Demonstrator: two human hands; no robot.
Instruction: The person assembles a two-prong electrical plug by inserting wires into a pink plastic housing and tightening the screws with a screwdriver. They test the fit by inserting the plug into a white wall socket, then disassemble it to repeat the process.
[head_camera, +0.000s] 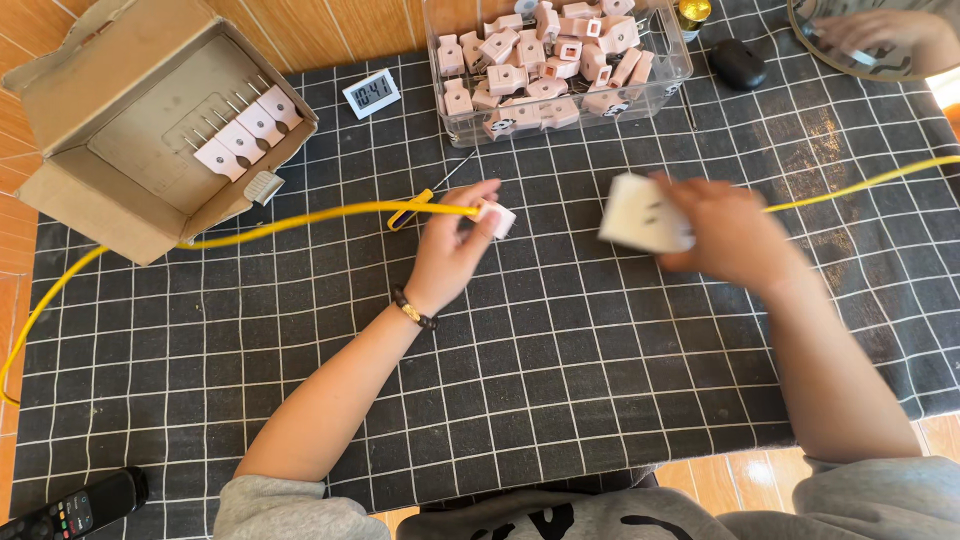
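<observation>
The left hand (452, 243) is pinching a small pink-and-white plug (497, 218) between its thumb and fingers. The plug sits at the end of a long yellow cord (300, 220). The cord runs from the plug off to the left, past the cardboard box (100, 150), and bends down along the left edge of the table. The left wrist wears a dark bead bracelet (414, 309).

The right hand (725, 232) is gripping a white block (643, 222) with little slots on its face. It looks blurry, so the slots are hard to make out. The block is held just to the right of the plug, and the two are near but not touching. Another bit of yellow cord (870, 180) goes from behind the right hand up to the right edge.

Both hands are over a dark cloth with white squares (560, 380) that covers the table.

Behind the hands stands a clear plastic tub (680, 60) full of small pink plugs (540, 55). To the left of the tub lies a little white clock (371, 93). The cardboard box lies open, and inside it white plugs with metal pins (245, 130) are lined up in a row. A yellow clip (410, 212) lies by the cord, just left of the left hand. A black mouse (738, 63) lies right of the tub. A black remote (70, 510) peeks in at the bottom left corner.
</observation>
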